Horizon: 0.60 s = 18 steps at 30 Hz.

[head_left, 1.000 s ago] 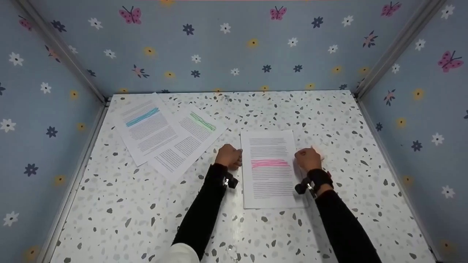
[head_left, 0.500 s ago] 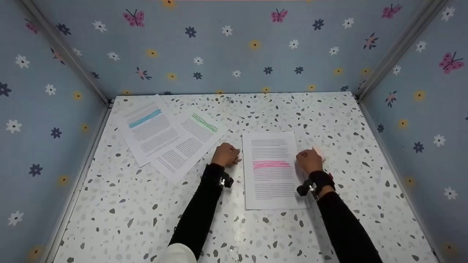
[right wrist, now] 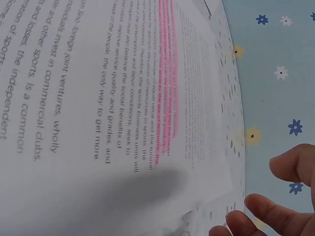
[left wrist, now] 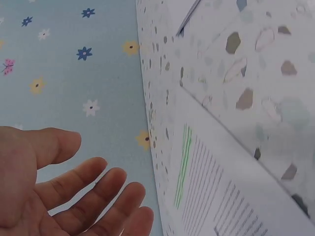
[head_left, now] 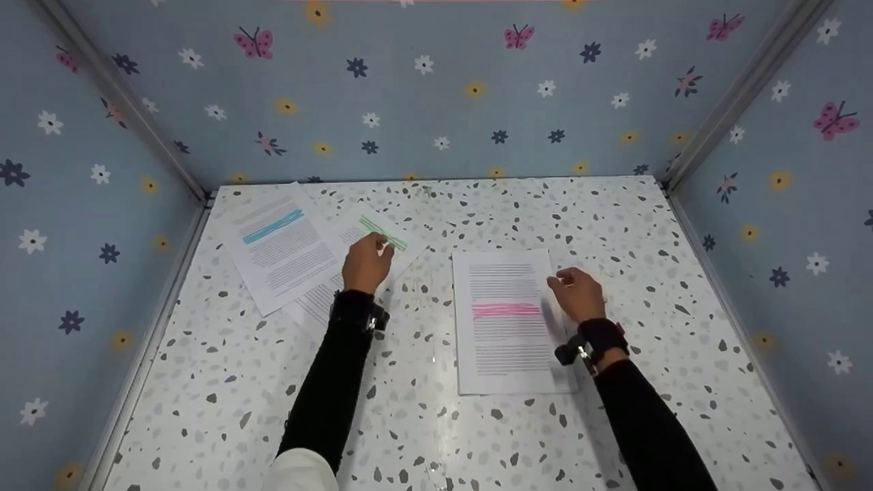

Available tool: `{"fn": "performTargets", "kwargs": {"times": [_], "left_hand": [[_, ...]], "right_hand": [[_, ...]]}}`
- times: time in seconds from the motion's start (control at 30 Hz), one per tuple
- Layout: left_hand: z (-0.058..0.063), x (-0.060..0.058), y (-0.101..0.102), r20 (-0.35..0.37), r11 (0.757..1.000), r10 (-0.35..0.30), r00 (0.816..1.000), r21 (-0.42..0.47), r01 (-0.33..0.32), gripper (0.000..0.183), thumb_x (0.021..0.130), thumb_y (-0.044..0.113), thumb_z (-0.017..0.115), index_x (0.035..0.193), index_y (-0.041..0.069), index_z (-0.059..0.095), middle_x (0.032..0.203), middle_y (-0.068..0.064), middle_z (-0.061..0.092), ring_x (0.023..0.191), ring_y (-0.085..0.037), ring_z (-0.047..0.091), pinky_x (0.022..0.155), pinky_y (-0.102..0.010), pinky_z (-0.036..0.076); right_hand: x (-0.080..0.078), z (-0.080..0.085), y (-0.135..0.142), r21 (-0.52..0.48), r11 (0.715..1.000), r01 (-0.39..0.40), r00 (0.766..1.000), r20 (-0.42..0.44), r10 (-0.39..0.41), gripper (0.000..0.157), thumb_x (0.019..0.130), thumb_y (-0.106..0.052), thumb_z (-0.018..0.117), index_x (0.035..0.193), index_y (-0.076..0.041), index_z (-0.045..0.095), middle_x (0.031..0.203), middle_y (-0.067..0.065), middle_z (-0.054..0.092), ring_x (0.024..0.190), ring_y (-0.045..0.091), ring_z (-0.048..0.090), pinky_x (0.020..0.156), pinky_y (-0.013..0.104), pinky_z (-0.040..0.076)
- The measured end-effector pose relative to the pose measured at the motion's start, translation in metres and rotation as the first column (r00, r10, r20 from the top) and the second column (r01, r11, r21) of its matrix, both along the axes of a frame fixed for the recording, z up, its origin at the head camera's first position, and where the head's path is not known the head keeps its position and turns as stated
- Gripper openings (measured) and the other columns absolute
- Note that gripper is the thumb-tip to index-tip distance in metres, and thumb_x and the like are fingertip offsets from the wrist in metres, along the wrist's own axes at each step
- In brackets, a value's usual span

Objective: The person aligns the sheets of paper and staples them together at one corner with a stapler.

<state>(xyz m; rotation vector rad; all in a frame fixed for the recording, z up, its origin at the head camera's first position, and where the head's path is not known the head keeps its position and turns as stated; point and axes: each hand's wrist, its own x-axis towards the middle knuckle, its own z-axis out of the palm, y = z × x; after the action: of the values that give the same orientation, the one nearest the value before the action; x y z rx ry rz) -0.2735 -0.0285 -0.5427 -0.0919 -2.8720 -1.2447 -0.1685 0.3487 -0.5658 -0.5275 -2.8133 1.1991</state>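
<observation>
My left hand [head_left: 367,262] is over the printed sheet with a green highlighted band [head_left: 383,219], partly covering it in the head view. Its thumb and fingers are apart and hold nothing, as the left wrist view shows. At the right edge of a stack of printed paper with a pink highlighted band [head_left: 505,354] is my right hand [head_left: 578,294]. Its thumb and fingers are also spread, with nothing between them in the right wrist view. Another printed sheet, with a blue highlighted band [head_left: 279,256], overlaps the left part of the green-marked sheet.
All the papers lie on a white speckled table [head_left: 423,423]. Blue walls with flowers and butterflies [head_left: 436,102] enclose the back and both sides.
My left hand has moved left and away from me, from beside the pink-marked stack to over the green-marked sheet. My right hand stays beside the stack, its fingers loosened.
</observation>
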Motion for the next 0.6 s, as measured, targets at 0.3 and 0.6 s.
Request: {"fn": "performTargets", "kwargs": {"times": [0.3, 0.6], "left_hand": [[0.002, -0.006, -0.046, -0.005, 0.998, 0.059, 0.998, 0.02, -0.059, 0.032, 0.103, 0.018, 0.06, 0.127, -0.003, 0.065, 0.12, -0.025, 0.065, 0.102, -0.039, 0.064, 0.087, -0.051, 0.049], [-0.008, -0.013, -0.103, 0.063, 0.986, 0.111, 0.992, -0.132, -0.102, 0.043, 0.105, 0.019, 0.054, 0.136, -0.011, 0.056, 0.134, -0.034, 0.055, 0.121, -0.048, 0.055, 0.099, -0.057, 0.045]], "right_hand": [[-0.019, 0.026, -0.035, -0.003, 0.999, -0.043, 0.995, -0.087, 0.042, 0.047, 0.099, -0.039, 0.064, 0.129, -0.002, 0.065, 0.123, 0.02, 0.064, 0.113, 0.035, 0.06, 0.094, 0.049, 0.048], [-0.032, 0.032, -0.073, 0.005, 0.993, -0.121, 0.988, -0.101, 0.121, 0.045, 0.097, -0.037, 0.067, 0.125, -0.002, 0.067, 0.121, 0.021, 0.066, 0.109, 0.034, 0.062, 0.092, 0.048, 0.049]]}}
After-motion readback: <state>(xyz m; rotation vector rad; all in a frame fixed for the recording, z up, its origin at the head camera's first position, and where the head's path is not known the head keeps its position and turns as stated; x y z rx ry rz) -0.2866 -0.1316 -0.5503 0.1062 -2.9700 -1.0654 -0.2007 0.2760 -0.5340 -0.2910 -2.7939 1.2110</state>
